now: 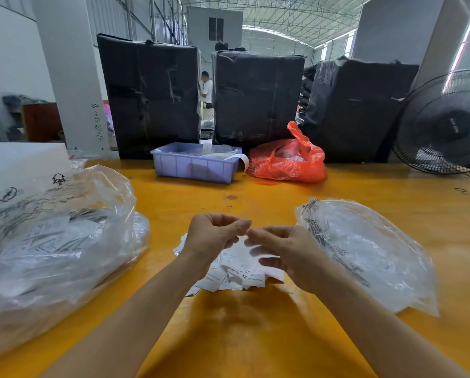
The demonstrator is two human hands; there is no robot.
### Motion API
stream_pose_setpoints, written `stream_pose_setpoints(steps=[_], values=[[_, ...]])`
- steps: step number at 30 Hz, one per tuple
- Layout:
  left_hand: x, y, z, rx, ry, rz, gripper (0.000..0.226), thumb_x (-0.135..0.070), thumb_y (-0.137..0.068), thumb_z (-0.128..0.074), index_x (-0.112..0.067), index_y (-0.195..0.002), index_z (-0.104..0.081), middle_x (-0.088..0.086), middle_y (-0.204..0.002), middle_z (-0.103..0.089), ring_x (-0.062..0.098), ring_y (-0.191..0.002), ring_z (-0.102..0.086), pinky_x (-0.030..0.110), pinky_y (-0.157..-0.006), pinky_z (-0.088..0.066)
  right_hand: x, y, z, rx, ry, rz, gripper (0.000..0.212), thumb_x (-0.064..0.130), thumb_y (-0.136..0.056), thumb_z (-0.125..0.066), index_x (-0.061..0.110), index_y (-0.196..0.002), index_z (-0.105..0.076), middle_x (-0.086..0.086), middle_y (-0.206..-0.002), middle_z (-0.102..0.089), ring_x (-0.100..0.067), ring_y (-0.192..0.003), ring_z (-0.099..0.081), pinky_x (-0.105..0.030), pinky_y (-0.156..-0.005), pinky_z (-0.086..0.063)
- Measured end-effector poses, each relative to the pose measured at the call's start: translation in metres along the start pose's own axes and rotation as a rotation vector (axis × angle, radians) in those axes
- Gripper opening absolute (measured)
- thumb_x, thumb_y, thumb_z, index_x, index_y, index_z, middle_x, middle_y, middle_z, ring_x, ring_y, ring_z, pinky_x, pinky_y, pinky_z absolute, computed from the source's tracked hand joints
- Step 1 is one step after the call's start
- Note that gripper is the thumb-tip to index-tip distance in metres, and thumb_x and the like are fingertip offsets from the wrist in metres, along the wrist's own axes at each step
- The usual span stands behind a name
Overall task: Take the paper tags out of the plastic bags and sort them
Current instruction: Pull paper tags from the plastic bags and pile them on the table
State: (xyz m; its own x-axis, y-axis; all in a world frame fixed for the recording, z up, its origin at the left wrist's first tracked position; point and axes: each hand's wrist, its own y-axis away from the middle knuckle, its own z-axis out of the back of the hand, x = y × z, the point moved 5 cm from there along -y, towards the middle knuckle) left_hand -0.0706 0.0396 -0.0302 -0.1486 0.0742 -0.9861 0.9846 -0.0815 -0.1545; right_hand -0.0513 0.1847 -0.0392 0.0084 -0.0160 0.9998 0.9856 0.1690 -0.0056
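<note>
Two bare hands meet above the orange-yellow wooden tabletop (255,336). Left hand (212,236): fingers curled, thumb and forefinger pinched at the tips. Right hand (285,252): fingers bent inward, tips facing the left hand's. A small clear plastic bag (246,245) appears stretched between the two pinches, though its outline is faint. Directly beneath lies a loose heap of white printed paper tags (234,271). Left of the heap, a large crumpled clear plastic sack of tags (53,241) sits near the left forearm. Right of it, a flat pile of clear plastic bags (364,252) lies just beside the right wrist. Bare tabletop extends behind the hands toward a lilac plastic tray (195,165) and a red plastic carrier bag (288,159).
</note>
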Motion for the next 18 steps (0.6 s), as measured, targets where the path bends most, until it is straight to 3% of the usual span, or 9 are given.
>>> stream_pose_setpoints(steps=[3, 6, 11, 15, 18], values=[[0.001, 0.000, -0.001, -0.002, 0.040, 0.028, 0.028, -0.027, -0.058, -0.077, -0.007, -0.076, -0.068, -0.001, -0.058, -0.065, 0.005, -0.048, -0.053, 0.016, -0.050, -0.046, 0.001, 0.002, -0.001, -0.004, -0.024, 0.033, 0.011, 0.016, -0.083, -0.067, 0.007, -0.082, -0.072, -0.004, -0.072, -0.071, -0.009, -0.063, -0.063, -0.018, -0.054, -0.048], [0.006, 0.000, -0.005, 0.029, 0.196, 0.172, 0.038, -0.022, -0.056, -0.077, -0.004, -0.088, -0.068, 0.002, -0.065, -0.065, 0.008, -0.054, -0.056, 0.018, -0.053, -0.049, 0.002, 0.001, 0.001, -0.089, -0.138, 0.060, 0.008, 0.011, -0.085, -0.064, 0.006, -0.083, -0.069, -0.003, -0.071, -0.070, -0.010, -0.060, -0.062, -0.018, -0.054, -0.048], [0.010, 0.002, -0.008, -0.010, 0.306, 0.262, 0.030, -0.016, -0.067, -0.076, -0.003, -0.093, -0.069, 0.000, -0.073, -0.070, 0.009, -0.064, -0.061, 0.018, -0.053, -0.048, 0.001, 0.003, -0.003, -0.074, -0.181, 0.081, 0.007, 0.006, -0.079, -0.066, 0.003, -0.084, -0.069, -0.008, -0.072, -0.071, -0.014, -0.061, -0.066, -0.022, -0.058, -0.054], [0.009, 0.001, -0.005, -0.048, 0.297, 0.234, 0.017, -0.015, -0.067, -0.077, -0.009, -0.080, -0.067, -0.003, -0.066, -0.068, 0.010, -0.068, -0.061, 0.021, -0.064, -0.048, 0.003, 0.005, -0.006, -0.060, -0.108, 0.127, 0.004, 0.002, -0.081, -0.065, 0.004, -0.082, -0.069, -0.009, -0.072, -0.071, -0.015, -0.063, -0.066, -0.023, -0.062, -0.056], [0.006, 0.002, -0.005, -0.040, 0.291, 0.207, 0.022, -0.016, -0.058, -0.077, -0.008, -0.074, -0.063, -0.001, -0.059, -0.066, 0.008, -0.058, -0.060, 0.017, -0.055, -0.049, 0.003, 0.006, -0.006, -0.045, -0.071, 0.142, 0.005, 0.002, -0.082, -0.065, 0.004, -0.082, -0.069, -0.008, -0.073, -0.071, -0.016, -0.065, -0.067, -0.023, -0.062, -0.055]])
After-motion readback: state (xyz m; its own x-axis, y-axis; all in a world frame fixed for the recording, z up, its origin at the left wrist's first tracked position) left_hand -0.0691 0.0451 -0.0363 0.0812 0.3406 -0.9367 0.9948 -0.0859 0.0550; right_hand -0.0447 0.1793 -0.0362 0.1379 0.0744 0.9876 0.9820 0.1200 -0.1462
